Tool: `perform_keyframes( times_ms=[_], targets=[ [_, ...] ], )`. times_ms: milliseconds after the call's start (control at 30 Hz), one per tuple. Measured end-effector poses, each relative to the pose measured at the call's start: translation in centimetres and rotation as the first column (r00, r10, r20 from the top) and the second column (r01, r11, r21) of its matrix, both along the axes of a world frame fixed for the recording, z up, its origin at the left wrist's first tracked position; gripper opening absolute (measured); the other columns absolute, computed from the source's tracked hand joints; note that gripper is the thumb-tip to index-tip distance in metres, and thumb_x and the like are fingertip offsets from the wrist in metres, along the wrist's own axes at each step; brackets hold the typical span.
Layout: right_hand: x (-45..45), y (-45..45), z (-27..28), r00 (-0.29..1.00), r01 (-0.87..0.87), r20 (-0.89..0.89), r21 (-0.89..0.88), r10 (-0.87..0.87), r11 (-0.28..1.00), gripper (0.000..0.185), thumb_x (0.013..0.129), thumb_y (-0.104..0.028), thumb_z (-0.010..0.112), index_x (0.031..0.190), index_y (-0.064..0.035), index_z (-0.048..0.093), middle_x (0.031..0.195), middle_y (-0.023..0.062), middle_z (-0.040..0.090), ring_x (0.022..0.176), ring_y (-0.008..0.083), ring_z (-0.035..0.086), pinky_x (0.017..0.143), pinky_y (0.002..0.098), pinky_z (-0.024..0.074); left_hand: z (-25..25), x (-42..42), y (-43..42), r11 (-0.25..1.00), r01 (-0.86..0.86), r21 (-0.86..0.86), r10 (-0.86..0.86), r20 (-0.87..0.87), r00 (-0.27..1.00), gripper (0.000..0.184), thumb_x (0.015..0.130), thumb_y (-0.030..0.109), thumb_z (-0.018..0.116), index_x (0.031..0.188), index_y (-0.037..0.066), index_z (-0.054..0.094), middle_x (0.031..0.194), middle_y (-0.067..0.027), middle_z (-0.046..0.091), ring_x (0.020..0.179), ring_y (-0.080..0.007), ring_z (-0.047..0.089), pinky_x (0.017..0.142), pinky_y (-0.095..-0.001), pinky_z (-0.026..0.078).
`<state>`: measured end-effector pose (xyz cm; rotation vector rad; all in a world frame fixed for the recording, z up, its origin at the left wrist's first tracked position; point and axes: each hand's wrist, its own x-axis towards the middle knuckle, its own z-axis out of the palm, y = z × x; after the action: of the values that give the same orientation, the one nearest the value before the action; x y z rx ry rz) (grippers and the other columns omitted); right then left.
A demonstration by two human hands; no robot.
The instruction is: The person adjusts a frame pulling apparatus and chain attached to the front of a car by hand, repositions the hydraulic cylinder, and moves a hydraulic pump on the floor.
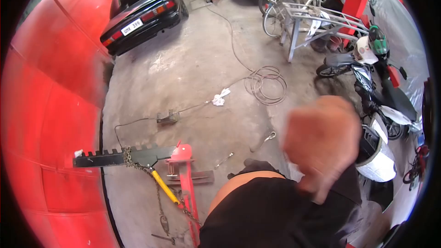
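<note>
My right hand (321, 142) is raised close to the camera at the right of centre, smeared by motion; its fingers look curled, but what they hold, if anything, cannot be made out. It hangs over my dark clothing (262, 213) and bare knee. My left hand does not show. To the left of my leg stands a red metal frame (187, 183) with a yellow cylinder (164, 186) and a black toothed beam (108, 158) wrapped in a chain (130, 158). A metal hook (271, 136) lies on the floor beyond my knee.
A coiled hose (268, 85), a white rag (221, 97) and a small metal block (166, 117) lie on the concrete. A black car (142, 9) is at the upper left, beside a red wall (50, 110). Motorcycles (390, 96) and a metal frame table (317, 18) stand right.
</note>
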<state>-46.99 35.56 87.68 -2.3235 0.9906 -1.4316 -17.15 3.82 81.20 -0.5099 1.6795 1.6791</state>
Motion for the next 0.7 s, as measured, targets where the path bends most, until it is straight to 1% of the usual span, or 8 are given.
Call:
perform_keyframes(
  times_ms=[100, 133, 200, 300, 400, 433, 500, 700],
  targets=[
    [-0.1, -5.5, -3.3, 0.924, 0.182, 0.291, 0.239, -0.249, 0.954, 0.024, 0.088, -0.023, 0.065, 0.089, 0.0011, 0.065, 0.080, 0.0084, 0.065, 0.066, 0.0163, 0.060, 0.056, 0.0298, 0.0455, -1.0, -0.5, 0.4, 1.000, 0.017, 0.023, -0.014, -0.109, 0.994, 0.032, 0.093, 0.036, 0.054, 0.107, 0.007, 0.054, 0.095, -0.0055, 0.060, 0.110, -0.0272, 0.049, 0.107, -0.0499, 0.027],
    [0.5, -7.1, -4.8, 0.839, 0.156, 0.417, 0.432, -0.350, 0.888, 0.024, 0.087, -0.021, 0.065, 0.093, 0.0021, 0.065, 0.086, 0.0095, 0.065, 0.069, 0.0160, 0.060, 0.059, 0.0303, 0.0463, -1.6, -0.6, 0.7, 0.999, 0.015, 0.038, -0.009, -0.149, 0.989, 0.031, 0.094, 0.036, 0.054, 0.106, 0.008, 0.054, 0.094, -0.0054, 0.060, 0.110, -0.0271, 0.049, 0.107, -0.0498, 0.027],
    [2.1, -8.7, -6.9, 0.716, 0.025, 0.582, 0.531, -0.386, 0.847, 0.031, 0.088, -0.027, 0.065, 0.085, 0.0034, 0.062, 0.072, 0.0022, 0.059, 0.072, 0.0073, 0.052, 0.065, 0.0277, 0.0427, -3.1, -1.0, 1.5, 0.997, 0.004, 0.076, 0.015, -0.244, 0.970, 0.030, 0.094, 0.035, 0.053, 0.105, 0.008, 0.054, 0.093, -0.0052, 0.060, 0.109, -0.0270, 0.049, 0.107, -0.0497, 0.027],
    [2.2, -8.3, -9.5, 0.677, 0.222, 0.546, 0.489, -0.494, 0.844, 0.025, 0.086, -0.020, 0.066, 0.089, 0.0042, 0.064, 0.074, 0.0042, 0.063, 0.071, 0.0110, 0.056, 0.064, 0.0279, 0.0446, -4.5, -2.7, 3.3, 0.987, -0.020, 0.157, 0.084, -0.407, 0.910, 0.028, 0.095, 0.034, 0.051, 0.102, 0.008, 0.054, 0.092, -0.0049, 0.059, 0.108, -0.0268, 0.050, 0.107, -0.0494, 0.027],
    [2.6, -7.4, -10.4, 0.599, 0.116, 0.584, 0.614, -0.548, 0.781, 0.023, 0.086, -0.019, 0.065, 0.089, 0.0044, 0.064, 0.075, 0.0051, 0.062, 0.071, 0.0100, 0.055, 0.064, 0.0278, 0.0443, -4.7, -3.4, 5.1, 0.966, -0.043, 0.257, 0.180, -0.541, 0.822, 0.026, 0.096, 0.034, 0.049, 0.100, 0.008, 0.053, 0.090, -0.0046, 0.058, 0.106, -0.0266, 0.050, 0.106, -0.0492, 0.028],
    [2.4, -7.5, -11.2, 0.704, 0.107, 0.505, 0.621, -0.500, 0.776, 0.023, 0.087, -0.018, 0.064, 0.091, 0.0051, 0.064, 0.074, 0.0065, 0.063, 0.069, 0.0110, 0.056, 0.064, 0.0281, 0.0446, -4.2, -3.8, 5.6, 0.954, -0.040, 0.297, 0.214, -0.582, 0.785, 0.026, 0.096, 0.033, 0.049, 0.099, 0.008, 0.053, 0.089, -0.0044, 0.057, 0.106, -0.0265, 0.050, 0.106, -0.0492, 0.028],
    [3.3, -8.1, -12.0, 0.671, -0.256, 0.631, 0.691, -0.390, 0.676, 0.025, 0.090, -0.020, 0.062, 0.092, 0.0048, 0.064, 0.072, 0.0072, 0.062, 0.066, 0.0126, 0.057, 0.063, 0.0284, 0.0452, -2.8, -4.1, 6.6, 0.929, -0.042, 0.369, 0.288, -0.645, 0.708, 0.025, 0.096, 0.033, 0.048, 0.097, 0.008, 0.053, 0.088, -0.0042, 0.057, 0.105, -0.0264, 0.050, 0.106, -0.0490, 0.028],
    [3.7, -11.0, -18.3, 0.834, 0.146, 0.194, 0.825, -0.517, 0.546, 0.035, 0.094, -0.032, 0.056, 0.095, 0.0015, 0.064, 0.066, 0.0052, 0.059, 0.060, 0.0134, 0.056, 0.058, 0.0293, 0.0450, 2.9, -4.2, 10.0, 0.845, 0.038, 0.534, 0.468, -0.770, 0.433, 0.024, 0.098, 0.031, 0.044, 0.093, 0.009, 0.052, 0.085, -0.0036, 0.055, 0.103, -0.0260, 0.050, 0.106, -0.0486, 0.028]
  ],
)
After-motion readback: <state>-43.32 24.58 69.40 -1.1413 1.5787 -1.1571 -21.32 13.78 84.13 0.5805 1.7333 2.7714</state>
